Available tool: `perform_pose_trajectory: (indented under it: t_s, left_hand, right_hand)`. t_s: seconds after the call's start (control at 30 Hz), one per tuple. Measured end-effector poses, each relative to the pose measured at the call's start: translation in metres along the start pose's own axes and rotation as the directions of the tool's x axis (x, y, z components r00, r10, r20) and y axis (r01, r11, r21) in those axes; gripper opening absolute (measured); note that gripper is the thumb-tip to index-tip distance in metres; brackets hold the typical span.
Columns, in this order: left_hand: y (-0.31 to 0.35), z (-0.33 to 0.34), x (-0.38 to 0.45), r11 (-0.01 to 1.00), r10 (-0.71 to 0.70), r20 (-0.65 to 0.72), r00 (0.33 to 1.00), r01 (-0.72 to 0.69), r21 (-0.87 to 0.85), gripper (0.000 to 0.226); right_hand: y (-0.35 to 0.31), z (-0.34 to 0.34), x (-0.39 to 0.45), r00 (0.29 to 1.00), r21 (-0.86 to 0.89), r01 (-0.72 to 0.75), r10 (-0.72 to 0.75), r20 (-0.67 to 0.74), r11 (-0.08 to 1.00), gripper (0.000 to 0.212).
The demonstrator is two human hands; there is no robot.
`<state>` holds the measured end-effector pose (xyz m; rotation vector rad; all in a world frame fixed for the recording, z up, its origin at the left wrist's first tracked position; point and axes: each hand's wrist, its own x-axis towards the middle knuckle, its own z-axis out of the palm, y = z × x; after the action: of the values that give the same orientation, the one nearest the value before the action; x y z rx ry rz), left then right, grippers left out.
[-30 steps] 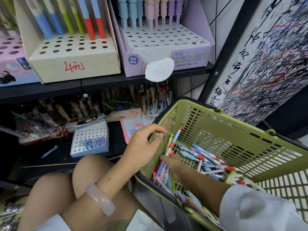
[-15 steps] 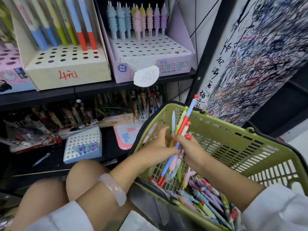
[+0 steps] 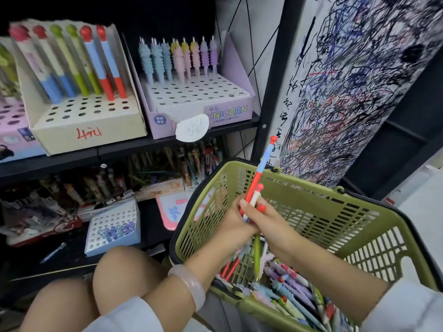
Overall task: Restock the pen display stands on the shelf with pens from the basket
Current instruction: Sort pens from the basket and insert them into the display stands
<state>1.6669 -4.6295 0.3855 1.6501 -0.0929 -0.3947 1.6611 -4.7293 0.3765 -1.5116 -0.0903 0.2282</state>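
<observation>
1. Above the olive-green plastic mesh basket point(image 3: 311, 212), the left hand point(image 3: 231, 227) and the right hand point(image 3: 268, 224) meet and together hold a small bunch of long pens point(image 3: 254, 195).
2. The fingers of both hands are curled around the lower part of the bunch; the right thumb point(image 3: 247, 204) presses on the front of it.
3. The long axis of the bunch is almost upright, leaning a little to the right. The longest pen, red and blue with a red knob point(image 3: 273, 139), points up and away from the fingers toward the dark shelf post point(image 3: 275, 80).
4. A shorter white pen with a red knob point(image 3: 260, 187) ends just above the fingers.
5. Below the fingers, a green pen end point(image 3: 257, 255) points down into the basket, where many loose pastel pens point(image 3: 294, 291) lie.
6. Up and left of the fingers, on the black shelf point(image 3: 119, 149), stand a cream cardboard display stand with holes point(image 3: 91, 116) and a lilac cardboard display stand with holes point(image 3: 199, 97), each with upright pens only in the back rows.
7. A pale translucent bangle point(image 3: 189, 283) sits on the left wrist.
</observation>
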Motion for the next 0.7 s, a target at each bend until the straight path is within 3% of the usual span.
perform_pose_trajectory:
  t_s: [0.1, 0.33, 0.43, 0.53, 0.6, 0.7]
  left_hand:
    - [0.000, 0.006, 0.003, 1.000, 0.008, -0.085, 0.996, -0.006, 0.025, 0.022]
    - [0.007, 0.004, 0.001, 0.996, 0.041, -0.164, 0.986, -0.054, -0.073, 0.007]
    - [0.006, -0.003, 0.000, 0.998, 0.037, -0.165, 0.986, -0.045, -0.044, 0.013]
    - [0.006, -0.014, 0.001, 0.999, 0.012, -0.104, 0.994, -0.018, -0.050, 0.019]
    - [0.008, -0.020, 0.001, 0.999, 0.003, -0.065, 0.998, -0.006, -0.039, 0.020]
    - [0.013, -0.025, 0.001, 1.000, -0.013, -0.034, 0.999, 0.012, -0.023, 0.026]
  right_hand:
    - [-0.003, 0.003, 0.003, 0.998, -0.019, 0.022, -0.023, -0.053, 1.000, 0.027]
    - [-0.015, 0.011, 0.008, 0.996, -0.157, 0.021, -0.034, -0.080, 0.987, 0.048]
    - [-0.017, 0.011, 0.008, 0.992, -0.307, 0.050, -0.082, -0.092, 0.950, 0.035]
    - [-0.026, 0.011, 0.005, 0.990, -0.263, 0.095, -0.119, -0.079, 0.960, 0.027]
    - [-0.033, 0.010, 0.009, 0.964, -0.380, 0.129, -0.206, -0.170, 0.916, 0.028]
    - [-0.049, 0.011, 0.022, 0.860, -0.522, 0.183, -0.393, -0.326, 0.833, 0.023]
